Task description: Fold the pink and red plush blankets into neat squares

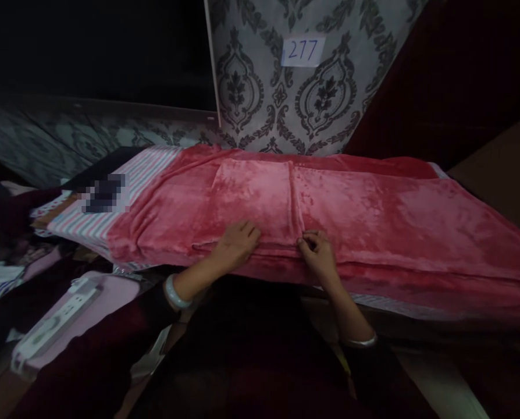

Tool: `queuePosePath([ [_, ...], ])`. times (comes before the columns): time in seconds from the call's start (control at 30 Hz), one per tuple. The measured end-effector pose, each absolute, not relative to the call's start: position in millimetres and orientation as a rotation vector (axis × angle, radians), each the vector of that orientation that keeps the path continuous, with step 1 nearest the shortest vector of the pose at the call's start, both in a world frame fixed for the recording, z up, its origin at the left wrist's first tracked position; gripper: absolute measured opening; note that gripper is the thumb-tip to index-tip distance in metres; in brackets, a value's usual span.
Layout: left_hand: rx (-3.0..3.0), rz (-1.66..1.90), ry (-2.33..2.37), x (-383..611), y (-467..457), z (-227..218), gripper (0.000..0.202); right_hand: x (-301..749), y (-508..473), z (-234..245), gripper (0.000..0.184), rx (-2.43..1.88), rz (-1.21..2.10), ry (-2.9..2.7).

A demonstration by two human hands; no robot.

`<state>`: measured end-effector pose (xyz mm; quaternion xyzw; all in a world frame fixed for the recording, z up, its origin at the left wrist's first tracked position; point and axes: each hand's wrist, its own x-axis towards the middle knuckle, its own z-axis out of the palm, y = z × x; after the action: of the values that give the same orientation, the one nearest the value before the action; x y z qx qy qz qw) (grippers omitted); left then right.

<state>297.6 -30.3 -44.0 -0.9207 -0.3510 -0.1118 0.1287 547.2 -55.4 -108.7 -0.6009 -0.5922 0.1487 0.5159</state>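
A pink plush blanket (pixel 356 209) lies spread over a narrow bed, with a folded panel at its middle. My left hand (pixel 236 243) rests flat on the near edge of that folded panel, fingers stretched out. My right hand (pixel 316 250) pinches the blanket's fold line close to the near edge, fingers curled together on the cloth. Both wrists carry bangles.
A striped sheet (pixel 133 180) shows under the blanket at the left end. A white power strip (pixel 54 323) lies on a pink surface at lower left. Patterned wallpaper with a paper label reading 277 (pixel 302 51) stands behind the bed. Dark clutter fills the far left.
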Motion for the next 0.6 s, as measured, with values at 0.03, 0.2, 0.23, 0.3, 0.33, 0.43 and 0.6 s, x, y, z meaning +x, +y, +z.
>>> queuePosePath([
  [0.03, -2.677, -0.356, -1.041, 283, -28, -45, 0.017, 547, -55, -109, 0.020, -1.441, 0.354, -1.428],
  [0.2, -2.722, -0.531, -1.084, 221, -15, -46, 0.018, 547, -55, -107, 0.017, -1.459, 0.339, -1.439],
  [0.23, -2.719, -0.558, -1.080, 213, -12, -46, 0.018, 547, -55, -106, 0.017, -1.469, 0.336, -1.437],
  [0.3, -2.680, -0.624, -1.074, 201, -8, -48, 0.021, 546, -55, -105, 0.017, -1.480, 0.326, -1.439],
  [0.33, -2.649, -0.656, -1.074, 197, -6, -50, 0.023, 546, -56, -104, 0.016, -1.480, 0.318, -1.443],
  [0.43, -2.610, -0.646, -1.051, 190, -3, -57, 0.029, 544, -57, -101, 0.016, -1.479, 0.294, -1.452],
  [0.6, -2.729, -0.620, -1.014, 183, -12, -57, 0.030, 543, -57, -99, 0.015, -1.490, 0.287, -1.472],
])
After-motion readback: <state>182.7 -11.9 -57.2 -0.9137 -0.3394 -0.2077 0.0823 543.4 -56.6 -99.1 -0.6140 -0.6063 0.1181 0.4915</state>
